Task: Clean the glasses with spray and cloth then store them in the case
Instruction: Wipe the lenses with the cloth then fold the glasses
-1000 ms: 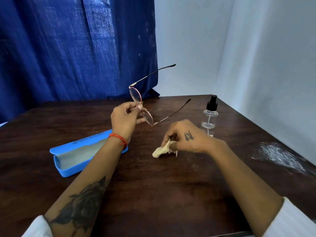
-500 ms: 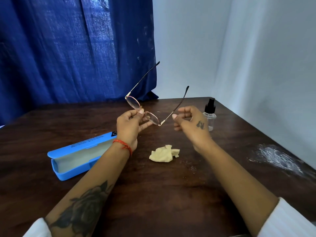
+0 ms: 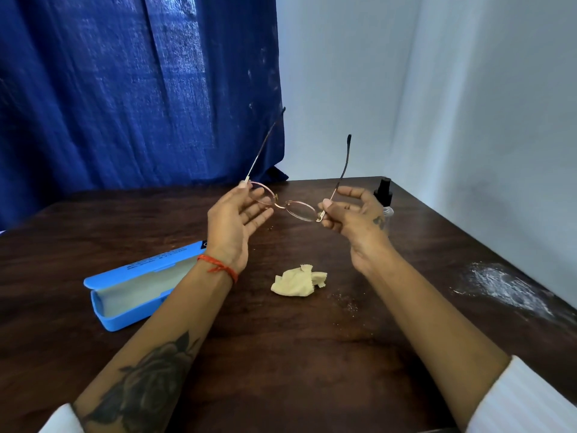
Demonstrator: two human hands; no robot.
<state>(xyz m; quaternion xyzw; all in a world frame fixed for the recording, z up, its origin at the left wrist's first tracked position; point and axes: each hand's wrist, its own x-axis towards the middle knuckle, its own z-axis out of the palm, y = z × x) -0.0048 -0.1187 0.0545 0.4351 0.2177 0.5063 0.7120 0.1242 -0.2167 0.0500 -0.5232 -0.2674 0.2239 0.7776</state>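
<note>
left hand (image 3: 232, 223), right hand (image 3: 356, 215) | glasses (image 3: 290, 206): thin frame, temples unfolded upward

A: Where's the open room?

B: Bare table (image 3: 281, 354) in front of the crumpled cloth (image 3: 298, 284), between the forearms.

A: Obstacles?

B: Open case (image 3: 131, 295) sits left under the left forearm; spray bottle (image 3: 384, 195) stands just behind the right hand (image 3: 352, 214).
</note>
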